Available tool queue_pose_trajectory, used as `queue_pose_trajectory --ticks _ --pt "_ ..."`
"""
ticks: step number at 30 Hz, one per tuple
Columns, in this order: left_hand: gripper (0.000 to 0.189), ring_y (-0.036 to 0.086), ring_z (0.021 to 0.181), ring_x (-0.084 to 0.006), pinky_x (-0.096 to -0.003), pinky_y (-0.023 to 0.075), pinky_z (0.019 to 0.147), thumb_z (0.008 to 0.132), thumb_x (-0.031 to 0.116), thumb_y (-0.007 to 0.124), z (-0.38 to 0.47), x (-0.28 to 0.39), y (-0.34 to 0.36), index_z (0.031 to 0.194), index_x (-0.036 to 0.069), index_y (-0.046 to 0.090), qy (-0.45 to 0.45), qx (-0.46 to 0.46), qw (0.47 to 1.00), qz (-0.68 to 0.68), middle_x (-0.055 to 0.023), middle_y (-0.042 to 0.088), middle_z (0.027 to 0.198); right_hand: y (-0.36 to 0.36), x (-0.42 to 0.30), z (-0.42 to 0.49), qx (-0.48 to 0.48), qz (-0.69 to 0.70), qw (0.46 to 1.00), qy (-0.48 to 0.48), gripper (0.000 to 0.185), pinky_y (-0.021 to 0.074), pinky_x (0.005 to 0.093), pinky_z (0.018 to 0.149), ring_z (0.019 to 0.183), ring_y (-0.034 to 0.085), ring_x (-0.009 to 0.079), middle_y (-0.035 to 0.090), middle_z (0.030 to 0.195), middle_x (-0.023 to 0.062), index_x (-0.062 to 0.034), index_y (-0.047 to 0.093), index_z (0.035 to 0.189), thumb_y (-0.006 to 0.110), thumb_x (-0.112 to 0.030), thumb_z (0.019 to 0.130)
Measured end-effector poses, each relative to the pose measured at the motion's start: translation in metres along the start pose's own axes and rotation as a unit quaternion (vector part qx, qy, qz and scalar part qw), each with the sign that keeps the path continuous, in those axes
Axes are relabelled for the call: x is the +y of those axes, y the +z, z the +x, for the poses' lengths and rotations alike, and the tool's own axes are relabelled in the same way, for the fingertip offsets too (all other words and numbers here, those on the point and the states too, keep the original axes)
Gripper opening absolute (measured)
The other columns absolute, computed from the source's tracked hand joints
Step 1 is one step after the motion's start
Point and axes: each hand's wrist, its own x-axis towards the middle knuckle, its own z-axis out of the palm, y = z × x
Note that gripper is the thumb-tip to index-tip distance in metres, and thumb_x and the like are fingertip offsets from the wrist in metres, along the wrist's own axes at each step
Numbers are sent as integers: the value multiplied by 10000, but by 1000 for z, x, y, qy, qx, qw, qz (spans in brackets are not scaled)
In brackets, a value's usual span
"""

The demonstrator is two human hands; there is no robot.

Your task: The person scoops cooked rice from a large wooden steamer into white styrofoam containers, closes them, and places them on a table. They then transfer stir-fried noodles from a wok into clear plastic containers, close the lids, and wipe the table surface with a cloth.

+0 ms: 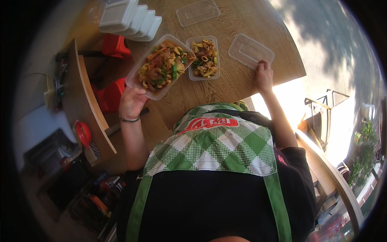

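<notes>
My left hand [132, 101] holds the near left corner of a clear plastic takeaway container [132, 79], which is filled with cooked vegetables [164, 66], including cauliflower and green pepper. This container is tilted and partly overlaps a smaller filled plastic container [205, 78] on the wooden table. To the right, a clear rectangular plastic lid [246, 50] lies on the table. The fingers of my right hand [263, 74] are at its near right corner; whether they grip it or only touch it cannot be told. A second clear lid [198, 12] lies farther back.
Stacked white lidded containers [130, 19] stand at the back left of the wooden table [242, 18]. Red plastic stools [112, 93] are beside the table on the left, near a wooden panel edge [90, 96]. The table's curved edge is at the right.
</notes>
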Motion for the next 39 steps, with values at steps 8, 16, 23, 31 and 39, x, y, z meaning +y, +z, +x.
queue_pose_trajectory --ticks 8,16,23,31,39 --pt "649 460 1224 -261 -405 409 1004 730 -95 477 -9 -17 -23 1359 0 349 -19 19 999 -28 -135 456 1327 1 1 1 -3 2 1000 0 148 402 418 841 1057 494 334 499 1147 137 -1 527 939 497 -3 794" --pt "661 450 1235 -277 -441 400 1014 731 -89 463 -19 -14 -10 1373 -1 332 -7 24 1000 -18 -144 444 1342 8 7 -1 -1 3 1000 -8 151 405 421 832 1048 498 333 502 1141 137 -1 526 940 525 -16 789" --pt "690 406 1276 -316 -494 340 1059 722 -54 474 -12 -31 -31 1389 12 312 -28 13 996 -88 -144 402 1389 2 2 -1 -1 -6 1000 -6 194 409 418 842 1054 500 332 499 1152 138 3 522 960 525 -6 766" --pt "848 276 1355 -370 -597 196 1109 649 -3 496 26 -110 -25 1449 130 246 -49 -126 945 -297 -147 300 1467 0 3 2 -31 -34 999 2 230 415 412 878 1075 501 323 487 1170 142 12 525 1000 496 -9 773" --pt "865 252 1365 -372 -582 210 1111 640 -3 507 24 -131 -41 1450 141 240 12 -55 964 -259 -148 266 1481 0 2 1 -25 -15 1000 2 180 416 431 867 1050 505 353 494 1159 145 3 522 964 492 1 786"
